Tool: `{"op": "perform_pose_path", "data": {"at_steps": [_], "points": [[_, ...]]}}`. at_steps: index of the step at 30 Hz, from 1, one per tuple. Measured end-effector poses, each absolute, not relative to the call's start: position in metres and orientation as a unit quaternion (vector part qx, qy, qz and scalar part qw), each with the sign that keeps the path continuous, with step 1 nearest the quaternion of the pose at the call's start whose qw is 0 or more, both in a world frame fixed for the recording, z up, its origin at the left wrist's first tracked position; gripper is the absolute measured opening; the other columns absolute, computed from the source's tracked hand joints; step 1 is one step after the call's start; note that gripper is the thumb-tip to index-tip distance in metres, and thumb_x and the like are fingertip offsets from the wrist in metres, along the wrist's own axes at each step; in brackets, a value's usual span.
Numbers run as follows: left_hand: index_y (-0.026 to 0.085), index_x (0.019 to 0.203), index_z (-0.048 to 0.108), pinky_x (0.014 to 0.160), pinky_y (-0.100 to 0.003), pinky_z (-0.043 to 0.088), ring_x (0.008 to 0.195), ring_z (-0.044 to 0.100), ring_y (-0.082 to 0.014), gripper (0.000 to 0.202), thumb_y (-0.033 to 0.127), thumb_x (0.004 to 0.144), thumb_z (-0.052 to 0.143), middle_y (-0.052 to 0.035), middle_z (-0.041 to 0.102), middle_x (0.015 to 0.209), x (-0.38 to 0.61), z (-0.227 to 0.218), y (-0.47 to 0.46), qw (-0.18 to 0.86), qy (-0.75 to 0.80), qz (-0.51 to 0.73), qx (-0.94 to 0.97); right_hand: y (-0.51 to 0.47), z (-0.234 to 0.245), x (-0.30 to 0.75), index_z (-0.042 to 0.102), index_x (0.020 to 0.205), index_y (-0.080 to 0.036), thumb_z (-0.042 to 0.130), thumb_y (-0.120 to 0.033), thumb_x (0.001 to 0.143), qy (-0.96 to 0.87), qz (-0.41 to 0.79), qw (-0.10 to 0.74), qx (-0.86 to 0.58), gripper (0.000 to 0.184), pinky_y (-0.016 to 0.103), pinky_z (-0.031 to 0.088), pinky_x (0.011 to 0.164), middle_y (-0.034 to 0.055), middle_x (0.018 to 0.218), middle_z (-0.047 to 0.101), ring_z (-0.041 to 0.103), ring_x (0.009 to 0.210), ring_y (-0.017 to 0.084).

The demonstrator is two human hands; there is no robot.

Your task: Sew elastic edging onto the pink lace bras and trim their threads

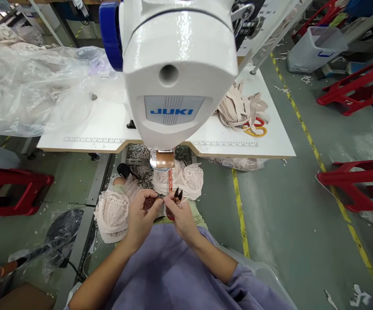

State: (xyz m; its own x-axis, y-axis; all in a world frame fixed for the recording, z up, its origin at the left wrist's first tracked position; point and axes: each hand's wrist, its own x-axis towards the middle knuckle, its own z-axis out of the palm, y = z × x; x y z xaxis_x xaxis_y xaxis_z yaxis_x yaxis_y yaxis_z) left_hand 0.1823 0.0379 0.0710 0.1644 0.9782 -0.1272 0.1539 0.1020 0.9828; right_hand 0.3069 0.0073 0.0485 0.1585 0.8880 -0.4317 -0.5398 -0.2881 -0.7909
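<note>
My left hand (143, 217) is closed in a pinch, thumb against fingers, and whatever lies between the fingertips is too small to make out. Its tips meet those of my right hand (182, 219) above my lap. Dark-bladed thread snips (178, 194) stick up from my right hand, with a bit of red showing below the fingers. A cream lace bra (189, 180) lies just beyond both hands, under the sewing machine head (180, 77). Beside my left wrist, more cream lace cup fabric (112, 213) hangs over my leg. A red-marked tape strip (170, 180) runs down from the machine.
On the white table (270, 144), beige straps (239, 105) lie beside scissors (256, 128) with red and yellow handles. Clear plastic sheeting (38, 90) covers the left side. Red stools (357, 183) and a translucent bin (315, 47) stand on the right.
</note>
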Motion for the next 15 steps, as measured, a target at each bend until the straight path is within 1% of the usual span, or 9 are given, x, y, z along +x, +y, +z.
{"op": "perform_pose_path", "data": {"at_steps": [4, 9, 15], "points": [[0.02, 0.094, 0.061, 0.074, -0.024, 0.052, 0.082, 0.06, -0.0141, 0.015, 0.031, 0.086, 0.069, -0.0016, 0.061, 0.091, 0.182, 0.0734, 0.0402, 0.54, 0.517, 0.384, 0.543, 0.0073, 0.048, 0.3081, 0.053, 0.073, -0.02, 0.073, -0.044, 0.079, -0.174, 0.629, 0.57, -0.499, 0.032, 0.023, 0.024, 0.045, -0.0079, 0.056, 0.037, 0.029, 0.047, 0.007], [0.02, 0.094, 0.061, 0.072, -0.024, 0.052, 0.08, 0.061, -0.014, 0.017, 0.032, 0.086, 0.069, -0.0014, 0.062, 0.088, 0.1817, 0.0764, 0.0414, 0.549, 0.527, 0.37, 0.533, 0.0077, 0.0495, 0.3097, 0.054, 0.074, -0.02, 0.073, -0.042, 0.081, -0.177, 0.639, 0.566, -0.49, 0.03, 0.023, 0.022, 0.045, -0.0083, 0.056, 0.035, 0.028, 0.047, 0.007], [0.02, 0.095, 0.06, 0.073, -0.025, 0.053, 0.081, 0.061, -0.0144, 0.017, 0.032, 0.086, 0.069, -0.0018, 0.062, 0.09, 0.1811, 0.0763, 0.0414, 0.561, 0.522, 0.367, 0.528, 0.0106, 0.0518, 0.3099, 0.054, 0.073, -0.02, 0.075, -0.047, 0.076, -0.156, 0.649, 0.552, -0.5, 0.034, 0.024, 0.02, 0.044, -0.0087, 0.053, 0.034, 0.026, 0.046, 0.007]]}}
